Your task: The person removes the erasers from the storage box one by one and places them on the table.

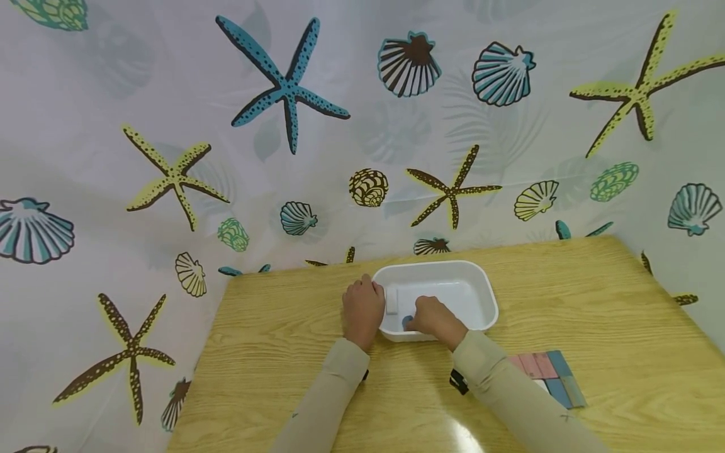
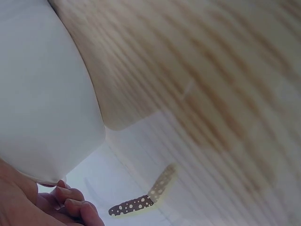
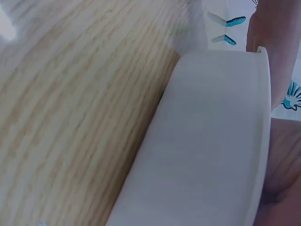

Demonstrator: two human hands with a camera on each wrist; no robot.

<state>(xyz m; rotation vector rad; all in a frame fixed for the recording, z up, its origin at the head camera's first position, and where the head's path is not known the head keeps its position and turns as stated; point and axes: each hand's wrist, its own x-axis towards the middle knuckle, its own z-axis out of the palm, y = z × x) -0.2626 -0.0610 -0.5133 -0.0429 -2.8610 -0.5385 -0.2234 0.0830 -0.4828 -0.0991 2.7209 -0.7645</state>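
A white plastic tub (image 1: 476,286) with rounded corners stands near the back of the table. At its left rim my left hand (image 1: 364,308) grips the edge, and the left wrist view shows curled fingers (image 2: 70,207) by the tub's corner. My right hand (image 1: 436,316) reaches over the near rim into the tub. Its fingers pinch a small blue piece (image 1: 407,322) close to the floor of the tub; most of the grip is hidden. A white rectangular block (image 1: 392,301) lies inside along the left wall. In the right wrist view the tub's outer wall (image 3: 202,141) hides most of the right hand.
Pink, blue and grey-green flat pieces (image 1: 557,365) lie together on the wooden table (image 1: 283,327), partly behind the right sleeve. A white piece (image 1: 540,385) shows among them. Behind the table hangs a curtain (image 1: 351,126) with starfish and shells.
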